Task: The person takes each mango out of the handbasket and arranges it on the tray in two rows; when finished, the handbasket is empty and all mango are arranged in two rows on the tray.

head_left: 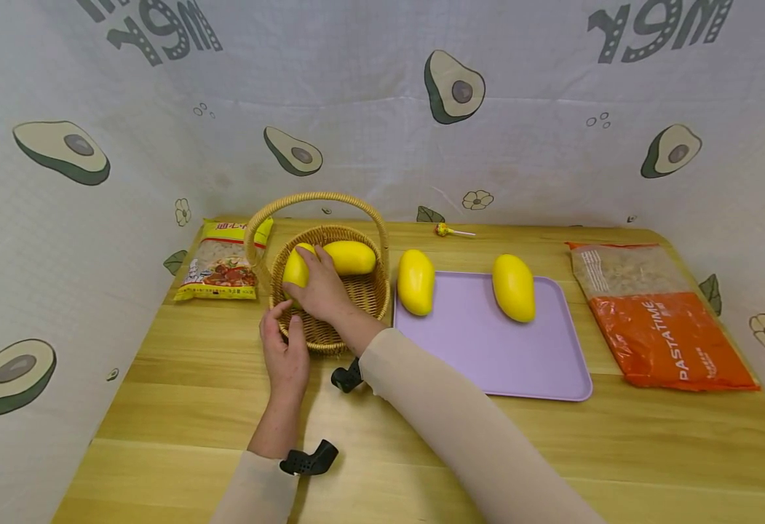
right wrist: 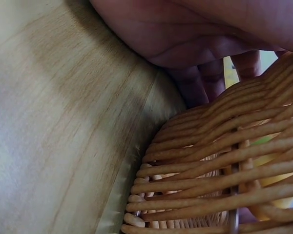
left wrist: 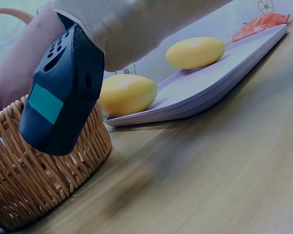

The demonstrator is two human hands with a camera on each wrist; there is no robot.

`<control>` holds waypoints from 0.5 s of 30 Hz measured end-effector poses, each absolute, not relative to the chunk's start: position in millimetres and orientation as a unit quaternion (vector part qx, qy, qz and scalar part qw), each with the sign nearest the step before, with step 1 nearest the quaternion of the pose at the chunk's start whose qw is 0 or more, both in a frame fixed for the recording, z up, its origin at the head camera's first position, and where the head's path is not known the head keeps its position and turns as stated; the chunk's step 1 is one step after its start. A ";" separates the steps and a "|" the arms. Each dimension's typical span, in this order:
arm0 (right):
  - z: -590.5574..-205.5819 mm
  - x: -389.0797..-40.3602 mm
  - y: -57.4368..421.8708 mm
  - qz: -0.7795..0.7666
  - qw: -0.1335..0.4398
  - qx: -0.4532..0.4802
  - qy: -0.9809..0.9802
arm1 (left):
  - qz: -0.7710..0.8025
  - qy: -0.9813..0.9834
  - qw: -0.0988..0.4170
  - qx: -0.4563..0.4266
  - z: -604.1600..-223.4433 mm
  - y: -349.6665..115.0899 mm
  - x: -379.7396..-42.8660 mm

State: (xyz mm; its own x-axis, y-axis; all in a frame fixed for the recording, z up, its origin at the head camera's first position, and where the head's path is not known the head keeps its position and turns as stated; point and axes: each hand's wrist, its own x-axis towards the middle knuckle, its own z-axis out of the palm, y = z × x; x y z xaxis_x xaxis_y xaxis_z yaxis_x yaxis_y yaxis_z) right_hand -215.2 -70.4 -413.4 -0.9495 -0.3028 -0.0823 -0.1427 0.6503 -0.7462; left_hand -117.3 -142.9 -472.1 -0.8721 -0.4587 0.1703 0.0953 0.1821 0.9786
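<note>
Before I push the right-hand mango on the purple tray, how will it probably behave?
The mango would likely rock or roll unevenly, because its shape is long and rounded. Its smooth skin may feel slippery. The low rim of the purple tray might hardly stop it.

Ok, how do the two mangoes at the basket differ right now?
The right hand grips the left mango; the right mango is not held. The left mango's long side points roughly away from the person, while the right mango lies crosswise. The left mango is partly covered by fingers; the right mango shows more fully. Both are yellow.
</note>
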 end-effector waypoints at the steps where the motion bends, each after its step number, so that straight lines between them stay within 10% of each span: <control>1: -413.6 -215.0 -70.3 -0.401 0.100 -0.123 0.902 | -0.627 -0.737 0.221 0.123 -471.8 -142.8 -117.2; 15: -401.5 -208.0 -62.0 -0.454 0.059 -0.130 0.879 | -0.623 -0.737 0.230 0.128 -471.9 -142.4 -118.0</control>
